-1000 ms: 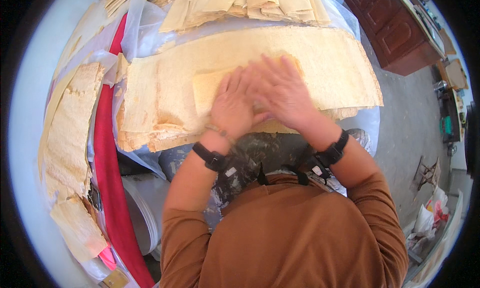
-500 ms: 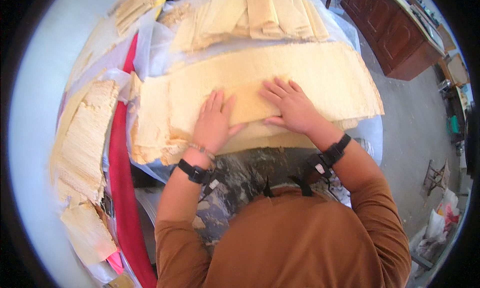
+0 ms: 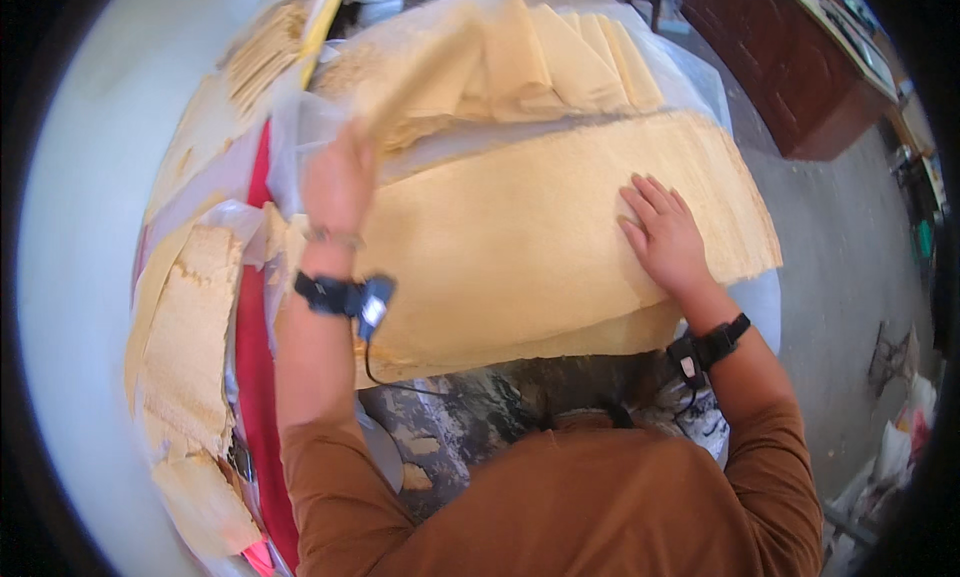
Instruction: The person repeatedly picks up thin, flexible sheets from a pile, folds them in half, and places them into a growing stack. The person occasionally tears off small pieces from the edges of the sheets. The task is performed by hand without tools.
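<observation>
A wide, thin cream-yellow sheet with rough edges lies on a stack of similar sheets in front of me. At its far left side, my left hand is closed on a folded cream-yellow sheet, raised toward the far row; both are smeared by motion. My right hand rests flat on the right part of the wide sheet, fingers stretched out, holding nothing. Beyond lie several folded sheets, overlapping side by side. I cannot tell what the sheets are made of.
Clear plastic film covers the table. To the left, a red strip runs beside more ragged sheets, with another folded pile farther back. A dark red wooden cabinet stands on the grey floor at the far right.
My left hand has lifted a folded sheet from the middle of the wide sheet and carried it to the far left. The right hand has slid to the right.
</observation>
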The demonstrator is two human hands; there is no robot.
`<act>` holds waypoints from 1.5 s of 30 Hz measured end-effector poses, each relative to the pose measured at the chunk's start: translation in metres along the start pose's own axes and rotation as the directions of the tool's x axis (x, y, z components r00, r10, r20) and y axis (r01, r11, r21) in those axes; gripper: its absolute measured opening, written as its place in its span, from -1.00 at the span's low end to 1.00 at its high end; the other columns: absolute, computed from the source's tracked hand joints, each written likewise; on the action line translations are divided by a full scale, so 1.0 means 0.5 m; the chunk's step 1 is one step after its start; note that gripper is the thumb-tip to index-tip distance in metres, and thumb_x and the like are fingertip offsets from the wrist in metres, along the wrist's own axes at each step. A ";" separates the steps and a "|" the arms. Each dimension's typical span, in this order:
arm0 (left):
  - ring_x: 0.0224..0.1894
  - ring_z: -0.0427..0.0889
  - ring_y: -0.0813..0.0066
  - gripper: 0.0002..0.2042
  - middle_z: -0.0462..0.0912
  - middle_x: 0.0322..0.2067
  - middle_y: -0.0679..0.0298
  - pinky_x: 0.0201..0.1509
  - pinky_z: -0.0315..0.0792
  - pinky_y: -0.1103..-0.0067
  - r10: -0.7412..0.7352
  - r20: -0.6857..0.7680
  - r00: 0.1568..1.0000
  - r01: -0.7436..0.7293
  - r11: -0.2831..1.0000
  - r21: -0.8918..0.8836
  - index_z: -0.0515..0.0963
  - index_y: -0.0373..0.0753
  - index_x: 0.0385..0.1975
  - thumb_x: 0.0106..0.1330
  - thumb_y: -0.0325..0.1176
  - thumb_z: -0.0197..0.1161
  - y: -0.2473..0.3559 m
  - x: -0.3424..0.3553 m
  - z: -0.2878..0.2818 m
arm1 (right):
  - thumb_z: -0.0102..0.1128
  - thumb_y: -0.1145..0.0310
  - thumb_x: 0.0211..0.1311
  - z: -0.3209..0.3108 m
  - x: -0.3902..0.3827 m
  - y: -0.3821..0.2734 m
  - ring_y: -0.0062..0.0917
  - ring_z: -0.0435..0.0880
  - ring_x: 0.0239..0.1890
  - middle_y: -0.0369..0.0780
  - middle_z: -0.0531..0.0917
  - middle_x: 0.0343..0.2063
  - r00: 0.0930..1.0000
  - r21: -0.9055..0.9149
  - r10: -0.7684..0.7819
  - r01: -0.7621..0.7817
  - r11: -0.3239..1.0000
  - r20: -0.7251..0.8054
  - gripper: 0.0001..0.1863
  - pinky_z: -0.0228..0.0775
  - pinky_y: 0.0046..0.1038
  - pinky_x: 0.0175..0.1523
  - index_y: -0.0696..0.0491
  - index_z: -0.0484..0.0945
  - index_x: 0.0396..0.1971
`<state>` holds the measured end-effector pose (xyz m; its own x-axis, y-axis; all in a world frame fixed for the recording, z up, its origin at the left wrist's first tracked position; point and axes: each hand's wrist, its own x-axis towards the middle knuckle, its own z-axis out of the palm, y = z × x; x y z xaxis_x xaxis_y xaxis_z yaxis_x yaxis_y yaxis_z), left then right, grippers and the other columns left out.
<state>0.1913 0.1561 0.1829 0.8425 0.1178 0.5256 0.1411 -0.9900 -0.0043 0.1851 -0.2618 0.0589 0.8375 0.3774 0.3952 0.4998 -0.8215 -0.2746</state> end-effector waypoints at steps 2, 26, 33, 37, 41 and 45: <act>-0.23 0.74 -0.03 -0.71 0.75 -0.30 0.00 -0.25 0.61 0.17 -0.031 -0.048 0.998 0.036 0.992 0.123 0.62 -0.10 0.07 0.44 -0.20 0.16 0.007 0.102 0.056 | 0.24 0.14 0.36 0.009 -0.006 0.007 -0.25 0.38 0.44 -0.16 0.49 0.35 1.000 0.023 0.027 -0.027 0.999 0.005 -0.54 0.15 -0.08 0.50 -0.06 0.58 0.22; 0.48 0.28 0.18 -0.35 0.39 0.39 0.13 0.52 0.17 0.24 0.305 0.371 0.877 -0.207 0.937 -0.281 0.39 -0.19 0.36 0.25 -0.20 0.40 0.137 -0.468 -0.063 | 0.24 0.15 0.38 0.033 -0.001 0.024 -0.16 0.44 0.38 -0.12 0.52 0.32 0.998 -0.007 -0.058 0.058 0.998 0.005 -0.52 0.24 -0.12 0.43 0.00 0.58 0.23; 0.36 0.44 0.14 -0.40 0.47 0.33 0.09 0.44 0.28 0.23 0.009 0.178 0.984 -0.017 0.999 0.044 0.46 -0.19 0.33 0.27 -0.22 0.38 -0.013 -0.588 -0.071 | 0.31 -0.04 0.29 0.032 -0.037 -0.113 -0.14 0.23 0.52 -0.16 0.36 0.45 0.934 0.067 -0.307 0.300 0.952 0.183 -0.34 0.02 -0.04 0.55 -0.10 0.49 0.34; 0.26 0.55 0.16 -0.51 0.59 0.22 0.10 0.38 0.36 0.25 0.046 0.062 0.997 -0.046 0.999 -0.009 0.52 -0.20 0.25 0.32 -0.28 0.35 -0.047 -0.602 -0.049 | 0.42 -0.17 0.11 0.011 -0.057 -0.183 -0.17 0.12 0.57 -0.20 0.27 0.50 0.913 0.051 -0.305 0.303 0.952 0.271 -0.15 -0.09 0.00 0.59 -0.17 0.41 0.40; 0.24 0.58 0.19 -0.61 0.63 0.18 0.14 0.35 0.38 0.26 0.064 0.042 0.997 -0.063 0.998 -0.023 0.59 -0.21 0.15 0.32 -0.33 0.33 -0.057 -0.600 -0.035 | 0.53 -0.15 -0.03 -0.011 -0.047 -0.175 -0.21 0.14 0.57 -0.21 0.27 0.51 0.876 0.116 -0.341 0.321 0.940 0.340 -0.07 -0.08 0.04 0.58 -0.20 0.41 0.40; 0.23 0.59 0.12 -0.64 0.63 0.18 0.10 0.33 0.38 0.26 0.041 0.038 0.998 -0.039 0.998 -0.051 0.60 -0.24 0.12 0.32 -0.42 0.32 -0.051 -0.594 -0.026 | 0.58 0.03 -0.04 -0.020 -0.091 -0.122 -0.25 0.31 0.48 -0.21 0.44 0.39 0.914 0.171 -0.363 0.335 0.927 0.181 -0.22 0.14 -0.06 0.50 -0.14 0.54 0.25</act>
<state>-0.0694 0.1453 0.0380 0.8668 0.0801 0.4922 0.0814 -0.9965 0.0188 0.1145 -0.2332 0.0666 0.6237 0.7208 0.3024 0.7812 -0.5619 -0.2719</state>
